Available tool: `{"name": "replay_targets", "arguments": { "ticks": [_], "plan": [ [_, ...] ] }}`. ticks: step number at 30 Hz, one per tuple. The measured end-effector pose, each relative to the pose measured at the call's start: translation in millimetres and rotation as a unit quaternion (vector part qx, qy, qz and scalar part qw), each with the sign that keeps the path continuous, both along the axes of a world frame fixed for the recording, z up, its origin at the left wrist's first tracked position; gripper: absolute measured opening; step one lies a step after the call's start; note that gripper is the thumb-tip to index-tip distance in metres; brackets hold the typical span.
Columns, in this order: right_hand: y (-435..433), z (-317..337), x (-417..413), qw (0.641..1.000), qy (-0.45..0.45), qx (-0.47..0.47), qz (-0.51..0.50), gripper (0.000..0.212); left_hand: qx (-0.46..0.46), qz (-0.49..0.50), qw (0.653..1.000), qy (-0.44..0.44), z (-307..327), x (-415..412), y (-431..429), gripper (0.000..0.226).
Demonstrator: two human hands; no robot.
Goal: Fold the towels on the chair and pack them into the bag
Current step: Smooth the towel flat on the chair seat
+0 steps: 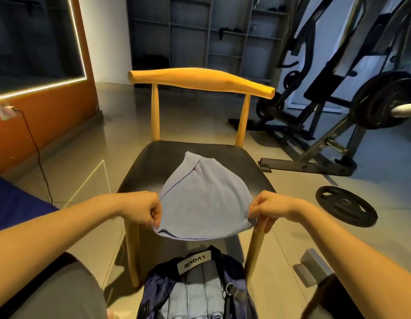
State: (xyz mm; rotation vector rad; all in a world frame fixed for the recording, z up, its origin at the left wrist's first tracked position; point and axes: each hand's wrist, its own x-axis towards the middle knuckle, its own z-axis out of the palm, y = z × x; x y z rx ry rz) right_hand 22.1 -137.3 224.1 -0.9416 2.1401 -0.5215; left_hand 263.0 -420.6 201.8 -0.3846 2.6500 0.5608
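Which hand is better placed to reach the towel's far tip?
Left hand, probably: it and the right hand each pinch a near corner of the towel, but its far tip lies leftward.

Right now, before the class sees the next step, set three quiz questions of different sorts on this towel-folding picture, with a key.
1. True or false: the left grip and the right grip each pinch a near corner of the blue towel.
2. Where is the bag relative to the chair? A. on its seat; B. on the floor in front of it; C. hung on its backrest.
3. Fill in: the loose weight plate lies on the floor to the chair's ____ side, as the person sees it.
Key: 1 true; 2 B; 3 right.
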Motion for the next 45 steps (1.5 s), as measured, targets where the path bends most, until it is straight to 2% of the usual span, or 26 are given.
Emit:
{"name": "replay_targets", "arguments": {
  "ticks": [3, 6, 8, 12, 16, 19, 22, 25, 28, 31, 33, 35, 37, 39, 41, 43, 45],
  "plan": [
    [-6, 5, 2, 0.999, 0.007, 0.042, 0.034, 0.016, 0.049, 0.01, 0.998, -0.022, 14, -4, 2, 0.012],
    [-16, 16, -5, 0.997, 0.033, 0.046, 0.044, 0.012, 0.082, 0.059, 0.994, 0.046, 37, -21, -4, 0.02],
    [-27, 19, -15, 0.996, 0.09, -0.017, 0.017, 0.012, 0.066, 0.105, 0.986, 0.114, 45, -44, -15, 0.02],
    [-64, 11, -39, 0.975, 0.13, -0.165, -0.075, 0.014, 0.064, 0.209, 0.947, 0.235, 47, -107, -34, 0.017],
    [-109, -8, -58, 0.944, 0.237, -0.211, -0.084, 0.013, 0.03, 0.261, 0.918, 0.297, 40, -170, -45, 0.017],
    [-137, -16, -60, 0.937, 0.27, -0.218, -0.039, 0.02, -0.008, 0.272, 0.917, 0.292, 32, -208, -46, 0.024],
    [-156, -20, -63, 0.93, 0.29, -0.225, 0.004, 0.025, -0.053, 0.256, 0.937, 0.231, 27, -229, -48, 0.042],
    [-165, -27, -62, 0.926, 0.333, -0.171, 0.056, 0.021, -0.089, 0.22, 0.955, 0.177, 23, -232, -53, 0.035],
    [-170, -33, -57, 0.908, 0.386, -0.132, 0.097, 0.024, -0.076, 0.237, 0.944, 0.215, 22, -224, -61, 0.01],
    [-171, -31, -57, 0.909, 0.383, -0.12, 0.111, 0.028, 0.008, 0.31, 0.909, 0.279, 20, -209, -72, 0.016],
    [-171, -30, -57, 0.916, 0.37, -0.108, 0.113, 0.029, 0.075, 0.331, 0.891, 0.301, 18, -200, -75, 0.017],
    [-171, -28, -58, 0.923, 0.354, -0.101, 0.11, 0.029, 0.108, 0.31, 0.888, 0.323, 19, -197, -69, 0.017],
    [-172, -27, -58, 0.927, 0.345, -0.097, 0.108, 0.029, 0.072, 0.269, 0.901, 0.334, 20, -203, -62, 0.026],
    [-173, -26, -58, 0.928, 0.345, -0.093, 0.103, 0.029, -0.013, 0.235, 0.929, 0.286, 20, -214, -54, 0.034],
    [-173, -25, -57, 0.932, 0.339, -0.088, 0.093, 0.03, -0.092, 0.216, 0.946, 0.225, 19, -223, -48, 0.024],
    [-172, -23, -57, 0.94, 0.321, -0.096, 0.071, 0.032, -0.09, 0.24, 0.939, 0.228, 20, -226, -50, 0.01],
    [-173, -19, -59, 0.943, 0.305, -0.128, 0.026, 0.029, -0.03, 0.293, 0.917, 0.268, 21, -220, -58, 0.016]
  ]
}}
